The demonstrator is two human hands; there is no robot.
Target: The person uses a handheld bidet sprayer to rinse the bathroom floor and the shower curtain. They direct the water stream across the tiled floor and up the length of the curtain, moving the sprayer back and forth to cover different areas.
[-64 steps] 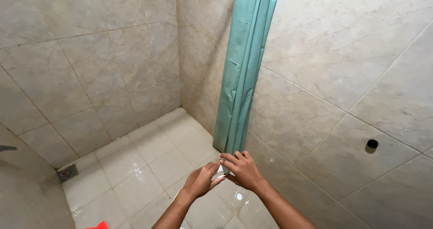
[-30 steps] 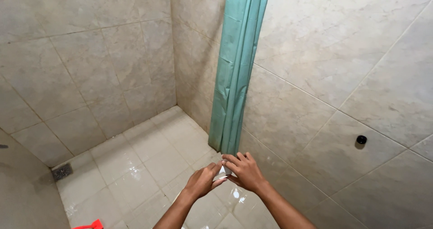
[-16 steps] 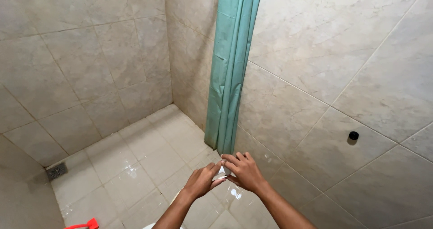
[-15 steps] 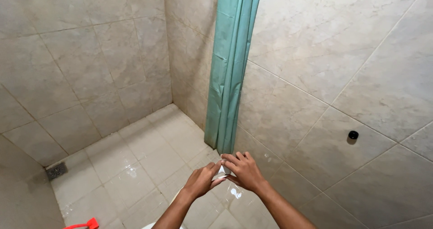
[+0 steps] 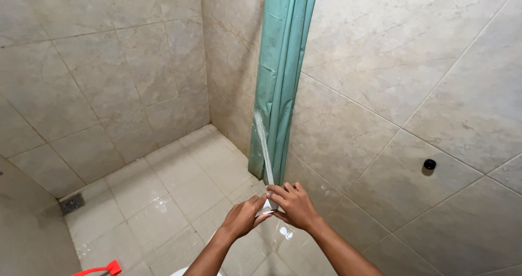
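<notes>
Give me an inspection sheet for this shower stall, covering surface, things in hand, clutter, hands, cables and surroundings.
Surface: wet, glossy beige floor tiles; floor drain at the left wall.
Things in hand: small white nozzle held between both hands, sending a water jet up onto the green shower curtain.
Clutter: red handled object at the bottom edge.
Hands: left hand and right hand meet on the nozzle.
Cables: nothing seen.
Surroundings: tiled walls; black round fitting on the right wall.

Left hand (image 5: 243,217) and right hand (image 5: 293,204) together, fingers curled, forearms extended
</notes>
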